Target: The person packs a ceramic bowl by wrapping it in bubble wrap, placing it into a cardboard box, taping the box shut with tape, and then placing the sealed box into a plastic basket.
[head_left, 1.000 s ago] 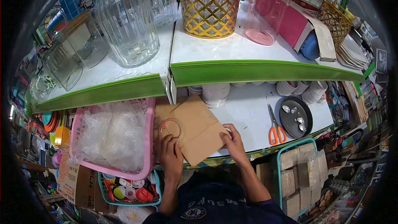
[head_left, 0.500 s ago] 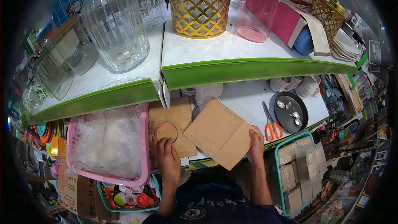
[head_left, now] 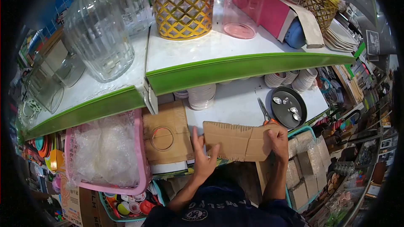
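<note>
My right hand (head_left: 278, 141) grips the right end of a loose cardboard piece (head_left: 237, 141), which tilts over the front of the lower shelf. At its left edge is my left hand (head_left: 204, 156), fingers apart, with the thumb overlapping the board in this view. A thin ring (head_left: 162, 138) lies on another cardboard sheet (head_left: 179, 126) to the left. Behind my right hand, orange-handled scissors (head_left: 263, 108) rest on the shelf, their handles mostly hidden. Beside them sits a dark round pan (head_left: 289, 111) holding several foil-like silver pieces (head_left: 293, 110).
At left stands a pink basket (head_left: 144, 159) of bubble wrap, above a teal basket (head_left: 110, 215) of colourful plastic items. A teal crate (head_left: 312, 133) of wrapped blocks is at right. The green-edged upper shelf (head_left: 252, 69) carries glass jars (head_left: 99, 38) and a gold lattice basket (head_left: 183, 10).
My left hand has left the ring and moved right to the cardboard's edge. The held cardboard has turned and tilted, and my right hand now covers the scissors' handles. The view has shifted slightly.
</note>
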`<act>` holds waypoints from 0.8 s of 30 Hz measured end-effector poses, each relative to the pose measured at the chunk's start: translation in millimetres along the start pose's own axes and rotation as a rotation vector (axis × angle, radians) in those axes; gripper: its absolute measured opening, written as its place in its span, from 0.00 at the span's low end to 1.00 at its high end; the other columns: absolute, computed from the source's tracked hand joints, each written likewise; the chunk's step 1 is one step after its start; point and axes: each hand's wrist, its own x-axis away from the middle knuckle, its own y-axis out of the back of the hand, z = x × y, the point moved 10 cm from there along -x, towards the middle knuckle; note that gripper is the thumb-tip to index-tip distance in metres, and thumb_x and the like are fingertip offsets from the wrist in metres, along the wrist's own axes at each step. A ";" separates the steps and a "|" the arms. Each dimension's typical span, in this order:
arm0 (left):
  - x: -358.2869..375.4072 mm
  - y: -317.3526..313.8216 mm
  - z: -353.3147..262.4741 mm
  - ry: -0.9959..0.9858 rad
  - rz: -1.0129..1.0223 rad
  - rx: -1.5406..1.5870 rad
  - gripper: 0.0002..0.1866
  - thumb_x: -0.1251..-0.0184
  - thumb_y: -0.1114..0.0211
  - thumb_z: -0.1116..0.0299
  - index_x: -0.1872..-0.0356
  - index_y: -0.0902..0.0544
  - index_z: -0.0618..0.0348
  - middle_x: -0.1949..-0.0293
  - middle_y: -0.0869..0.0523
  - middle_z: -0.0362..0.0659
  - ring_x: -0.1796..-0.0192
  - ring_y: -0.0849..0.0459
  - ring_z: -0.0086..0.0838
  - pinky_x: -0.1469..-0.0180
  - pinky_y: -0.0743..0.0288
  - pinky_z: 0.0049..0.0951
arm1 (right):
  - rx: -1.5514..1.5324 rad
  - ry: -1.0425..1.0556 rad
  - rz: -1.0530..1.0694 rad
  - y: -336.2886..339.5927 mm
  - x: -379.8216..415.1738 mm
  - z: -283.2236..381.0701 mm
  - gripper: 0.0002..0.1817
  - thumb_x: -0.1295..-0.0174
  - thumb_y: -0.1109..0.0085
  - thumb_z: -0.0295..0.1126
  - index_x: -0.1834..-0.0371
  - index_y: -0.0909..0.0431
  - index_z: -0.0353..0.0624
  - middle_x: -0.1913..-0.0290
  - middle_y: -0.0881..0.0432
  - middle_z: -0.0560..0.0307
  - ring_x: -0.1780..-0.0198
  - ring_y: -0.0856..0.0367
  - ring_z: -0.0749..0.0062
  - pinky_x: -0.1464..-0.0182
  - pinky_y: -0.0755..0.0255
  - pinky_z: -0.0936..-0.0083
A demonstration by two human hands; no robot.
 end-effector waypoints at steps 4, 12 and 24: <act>-2.3 -10.8 51.0 0.127 -0.019 0.174 0.20 0.28 0.38 0.73 0.42 0.36 0.68 0.50 0.22 0.49 0.49 0.23 0.27 0.45 0.29 0.27 | 0.105 0.130 -0.001 -9.2 -5.9 24.2 0.24 0.36 0.33 0.48 0.54 0.16 0.34 0.65 0.19 0.57 0.62 0.23 0.75 0.59 0.30 0.76; 1.4 -1.8 66.2 -0.138 -0.208 0.055 0.17 0.30 0.38 0.77 0.48 0.36 0.67 0.51 0.25 0.51 0.47 0.24 0.34 0.41 0.31 0.34 | 0.049 0.111 -0.237 -19.9 6.6 -52.9 0.63 0.57 0.20 0.58 0.26 0.51 0.37 0.39 0.36 0.48 0.38 0.31 0.59 0.33 0.37 0.61; -7.4 -24.2 49.8 -0.268 0.002 -0.114 0.28 0.32 0.41 0.76 0.33 0.41 0.70 0.37 0.32 0.61 0.33 0.30 0.49 0.31 0.36 0.45 | -0.022 0.144 -0.154 -34.6 12.7 -78.8 0.75 0.55 0.23 0.60 0.20 0.71 0.35 0.28 0.46 0.42 0.27 0.41 0.54 0.27 0.45 0.60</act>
